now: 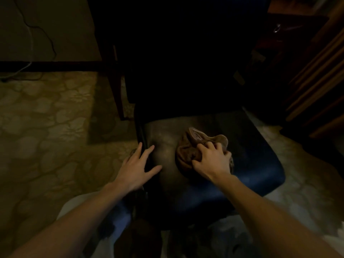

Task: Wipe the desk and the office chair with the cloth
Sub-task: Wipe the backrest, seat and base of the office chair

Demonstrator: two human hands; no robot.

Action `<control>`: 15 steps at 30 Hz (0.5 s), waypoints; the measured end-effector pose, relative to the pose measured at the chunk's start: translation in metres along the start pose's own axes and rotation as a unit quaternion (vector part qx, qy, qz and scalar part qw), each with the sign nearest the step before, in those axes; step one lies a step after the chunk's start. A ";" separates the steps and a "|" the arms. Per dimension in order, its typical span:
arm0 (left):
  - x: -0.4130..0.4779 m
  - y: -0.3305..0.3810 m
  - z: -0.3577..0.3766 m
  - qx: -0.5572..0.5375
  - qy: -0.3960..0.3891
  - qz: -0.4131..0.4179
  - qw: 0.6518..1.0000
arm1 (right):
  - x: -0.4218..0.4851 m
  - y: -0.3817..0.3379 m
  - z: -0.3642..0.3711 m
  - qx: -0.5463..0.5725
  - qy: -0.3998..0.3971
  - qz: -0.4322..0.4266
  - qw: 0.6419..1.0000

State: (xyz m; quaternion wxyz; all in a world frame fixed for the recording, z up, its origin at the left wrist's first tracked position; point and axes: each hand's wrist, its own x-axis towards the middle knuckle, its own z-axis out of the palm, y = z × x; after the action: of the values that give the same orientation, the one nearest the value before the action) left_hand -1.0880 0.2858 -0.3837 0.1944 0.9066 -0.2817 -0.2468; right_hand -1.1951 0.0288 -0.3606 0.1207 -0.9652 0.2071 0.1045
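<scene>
The chair (251,164) may swivel or roll if pushed hard. The cloth (188,153) lies bunched at its middle, so strokes could skip patches. The right hand (212,161) clutches it, fingers curled; the left hand (135,170), fingers spread, braces the chair's left edge.

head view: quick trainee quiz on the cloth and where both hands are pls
1. True or false: the right hand grips the cloth.
2. The cloth lies: A) flat on the floor B) bunched on the chair seat C) draped over the chair's back.
3. Fill in: at the seat's left edge, the fingers of the left hand are ___.

Key: 1 true; 2 B; 3 spread.
</scene>
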 end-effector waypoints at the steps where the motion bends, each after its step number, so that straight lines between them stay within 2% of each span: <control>1: -0.005 -0.006 0.001 -0.009 0.003 0.006 1.000 | -0.002 -0.004 0.000 -0.002 0.010 0.003 1.000; 4: -0.009 -0.018 0.007 -0.073 0.066 0.026 0.995 | 0.004 -0.008 -0.009 0.018 0.097 0.011 0.995; 6: -0.002 -0.021 0.007 -0.185 0.126 0.023 0.974 | 0.020 -0.012 -0.020 -0.005 0.150 -0.018 0.988; 7: 0.004 -0.023 0.005 -0.278 0.144 -0.005 0.950 | 0.031 -0.018 -0.027 -0.015 0.165 -0.043 0.985; 9: 0.019 -0.029 -0.004 -0.461 0.157 -0.075 0.870 | 0.054 -0.036 -0.039 -0.016 0.184 -0.093 0.978; 11: 0.032 -0.040 -0.012 -0.551 0.151 -0.125 0.811 | 0.079 -0.062 -0.047 -0.007 0.205 -0.135 0.969; 13: 0.042 -0.051 -0.014 -0.579 0.124 -0.144 0.793 | 0.107 -0.092 -0.051 -0.025 0.227 -0.156 0.961; 15: 0.051 -0.056 -0.012 -0.596 0.108 -0.161 0.779 | 0.140 -0.120 -0.048 -0.062 0.189 -0.149 0.969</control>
State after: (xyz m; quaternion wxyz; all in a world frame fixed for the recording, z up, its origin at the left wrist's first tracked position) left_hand -1.0211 0.3005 -0.4189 0.6825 0.6628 0.0945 -0.2932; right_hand -1.0115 0.0698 -0.3279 0.0334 -0.9930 0.0731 -0.0866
